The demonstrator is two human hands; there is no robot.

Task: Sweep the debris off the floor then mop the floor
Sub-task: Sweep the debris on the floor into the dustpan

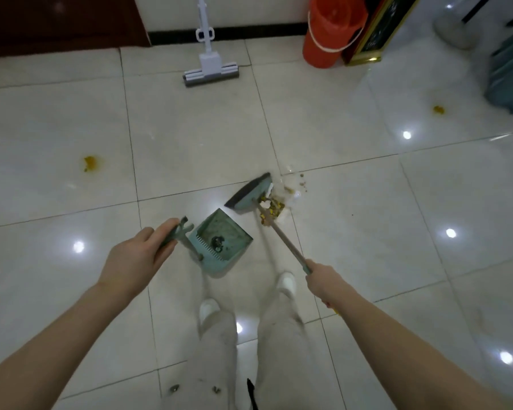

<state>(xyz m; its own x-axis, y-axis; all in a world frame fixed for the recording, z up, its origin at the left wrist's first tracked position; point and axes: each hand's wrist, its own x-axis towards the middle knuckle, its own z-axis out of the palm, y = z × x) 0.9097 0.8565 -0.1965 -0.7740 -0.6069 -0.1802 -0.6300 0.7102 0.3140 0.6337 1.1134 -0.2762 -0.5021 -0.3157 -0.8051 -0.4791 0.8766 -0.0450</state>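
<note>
Your right hand clamps the light, stiff broom; left hand grips the dustpan handle. Loose debris scatters easily.

Green broom beside yellowish debris pile, teal dustpan near, white mop against wall.

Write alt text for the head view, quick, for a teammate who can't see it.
A person's right hand sweeps a broom at a debris pile on the tiled floor while the left hand holds a green dustpan. Yellow stains remain; a mop and orange bucket wait by the wall.
</note>
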